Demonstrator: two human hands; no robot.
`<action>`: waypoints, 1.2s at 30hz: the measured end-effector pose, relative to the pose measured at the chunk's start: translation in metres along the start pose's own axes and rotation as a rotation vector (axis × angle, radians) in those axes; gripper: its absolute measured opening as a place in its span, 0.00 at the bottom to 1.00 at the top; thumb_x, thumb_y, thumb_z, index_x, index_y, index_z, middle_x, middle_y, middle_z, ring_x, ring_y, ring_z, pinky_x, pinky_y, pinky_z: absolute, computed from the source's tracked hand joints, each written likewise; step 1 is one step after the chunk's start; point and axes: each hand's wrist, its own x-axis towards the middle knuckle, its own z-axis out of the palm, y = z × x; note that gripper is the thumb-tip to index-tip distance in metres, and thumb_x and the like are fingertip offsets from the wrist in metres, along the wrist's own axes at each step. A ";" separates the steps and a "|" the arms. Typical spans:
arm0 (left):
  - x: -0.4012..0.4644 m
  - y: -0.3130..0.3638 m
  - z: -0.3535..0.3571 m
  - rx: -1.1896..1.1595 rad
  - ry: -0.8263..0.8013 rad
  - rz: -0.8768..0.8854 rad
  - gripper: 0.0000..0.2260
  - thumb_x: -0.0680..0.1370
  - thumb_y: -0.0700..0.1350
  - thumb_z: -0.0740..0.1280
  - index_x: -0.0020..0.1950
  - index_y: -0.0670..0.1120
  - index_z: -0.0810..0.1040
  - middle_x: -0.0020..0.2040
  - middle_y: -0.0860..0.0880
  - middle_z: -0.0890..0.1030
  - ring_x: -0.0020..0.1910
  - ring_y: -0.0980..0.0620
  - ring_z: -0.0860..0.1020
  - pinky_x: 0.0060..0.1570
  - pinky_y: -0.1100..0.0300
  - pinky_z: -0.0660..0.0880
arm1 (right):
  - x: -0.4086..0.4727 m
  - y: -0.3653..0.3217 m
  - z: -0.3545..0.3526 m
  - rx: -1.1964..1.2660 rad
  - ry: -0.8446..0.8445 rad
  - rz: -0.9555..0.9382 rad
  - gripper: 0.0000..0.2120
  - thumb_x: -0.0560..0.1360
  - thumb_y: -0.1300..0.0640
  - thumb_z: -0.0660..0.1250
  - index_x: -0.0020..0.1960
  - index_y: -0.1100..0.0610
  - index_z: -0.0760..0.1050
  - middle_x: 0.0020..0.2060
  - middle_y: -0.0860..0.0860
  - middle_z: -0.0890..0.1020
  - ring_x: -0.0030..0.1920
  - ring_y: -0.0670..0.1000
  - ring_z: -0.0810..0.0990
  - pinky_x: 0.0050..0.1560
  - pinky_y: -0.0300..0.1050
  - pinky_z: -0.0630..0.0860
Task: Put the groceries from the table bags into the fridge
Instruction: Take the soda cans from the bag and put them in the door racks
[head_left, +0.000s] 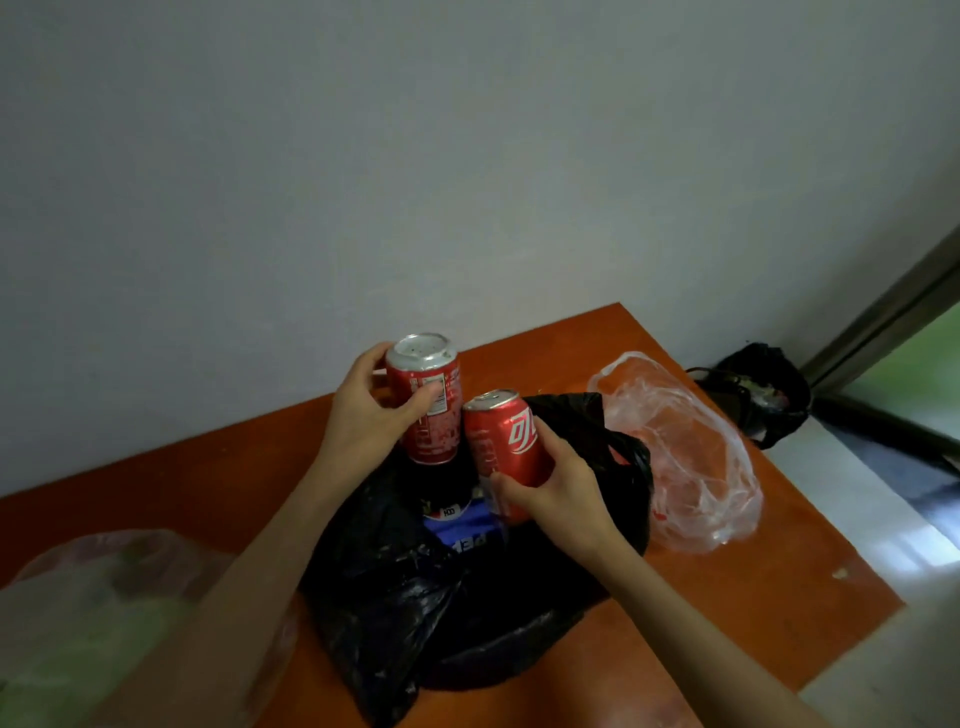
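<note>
My left hand (363, 415) grips a red cola can (431, 400) held upright above the open black plastic bag (415, 597) on the orange table (727, 597). My right hand (550, 493) holds a second red cola can (506, 441), tilted, just right of the first and almost touching it. Inside the bag's mouth lies a blue drink package (462, 525) with white lettering, partly hidden by the bag and my right hand. The fridge is out of view.
An empty clear plastic bag (685, 457) lies right of the black bag. A translucent bag (93, 613) with green and pink contents sits at the left front. A black bag (758, 389) rests on the floor past the table's far right corner. A white wall stands behind.
</note>
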 end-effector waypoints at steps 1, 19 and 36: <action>0.002 0.017 0.002 0.008 0.003 0.046 0.21 0.70 0.45 0.73 0.60 0.52 0.70 0.59 0.48 0.76 0.56 0.52 0.76 0.49 0.64 0.75 | -0.003 -0.010 -0.008 0.018 0.030 -0.027 0.35 0.68 0.51 0.74 0.71 0.49 0.63 0.59 0.49 0.75 0.56 0.45 0.77 0.56 0.40 0.76; -0.224 0.247 0.193 -0.253 -0.556 0.454 0.24 0.67 0.59 0.70 0.60 0.51 0.72 0.54 0.54 0.78 0.53 0.57 0.76 0.45 0.65 0.76 | -0.318 -0.023 -0.251 0.362 0.744 -0.060 0.26 0.69 0.55 0.71 0.65 0.52 0.68 0.56 0.50 0.78 0.57 0.50 0.78 0.53 0.45 0.77; -0.576 0.361 0.459 -0.467 -1.223 0.496 0.26 0.64 0.58 0.76 0.56 0.49 0.74 0.52 0.50 0.79 0.54 0.51 0.78 0.46 0.61 0.77 | -0.729 0.060 -0.413 0.744 1.393 -0.016 0.28 0.66 0.48 0.67 0.62 0.59 0.69 0.53 0.59 0.81 0.51 0.57 0.82 0.50 0.53 0.79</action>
